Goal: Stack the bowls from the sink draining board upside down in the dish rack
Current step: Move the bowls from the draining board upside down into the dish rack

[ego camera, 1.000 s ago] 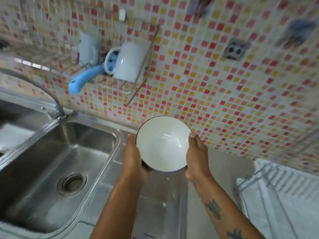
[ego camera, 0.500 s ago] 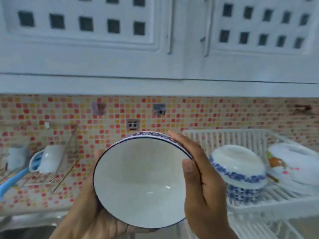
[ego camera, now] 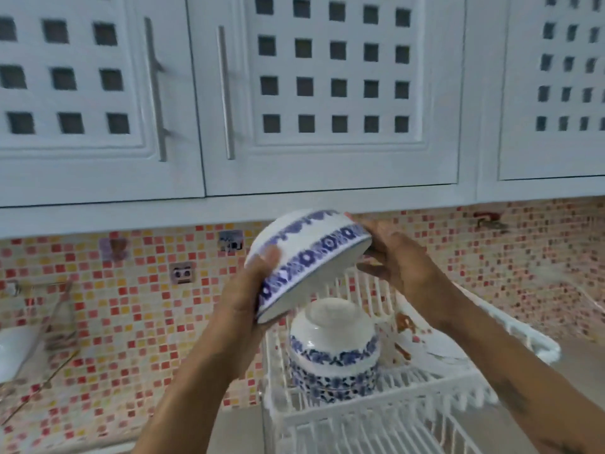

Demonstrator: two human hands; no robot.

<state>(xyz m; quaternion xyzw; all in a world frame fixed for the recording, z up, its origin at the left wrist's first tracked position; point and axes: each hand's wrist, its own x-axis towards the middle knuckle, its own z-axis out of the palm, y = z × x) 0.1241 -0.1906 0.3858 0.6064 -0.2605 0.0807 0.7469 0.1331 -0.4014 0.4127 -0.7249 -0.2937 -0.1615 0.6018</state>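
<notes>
I see the white wall cabinets (ego camera: pixel 327 93) filling the upper half of the view, their doors pierced with square grid openings and fitted with long metal bar handles (ego camera: pixel 157 90). No brand, label or readable writing shows anywhere, on them or on anything else. Below them runs a mosaic tile backsplash (ego camera: pixel 131 306) in red, orange and yellow, with two small stickers or hooks stuck to it, too blurred to read.

On the counter (ego camera: pixel 235 430) at lower right stands the white wire dish rack (ego camera: pixel 360 417). Inside it sits a stack of bowls (ego camera: pixel 334 358), white with blue floral bands, upside down with the foot ring uppermost. A plate with a brownish motif (ego camera: pixel 425 342) leans in the rack just beside the stack, partly hidden by my right forearm.

The bowl in hand (ego camera: pixel 307 257), white with a blue patterned band at the rim, is held in the air above the stack, apart from it, tilted with its opening facing down and toward the right. My left hand (ego camera: pixel 248 296) grips its lower rim, thumb on the outside. My right hand (ego camera: pixel 399 260) clasps the upper rim on the far side, fingers curled around the edge.

At the far left edge a white cup sits in a wire holder (ego camera: pixel 13 348), blurred.
</notes>
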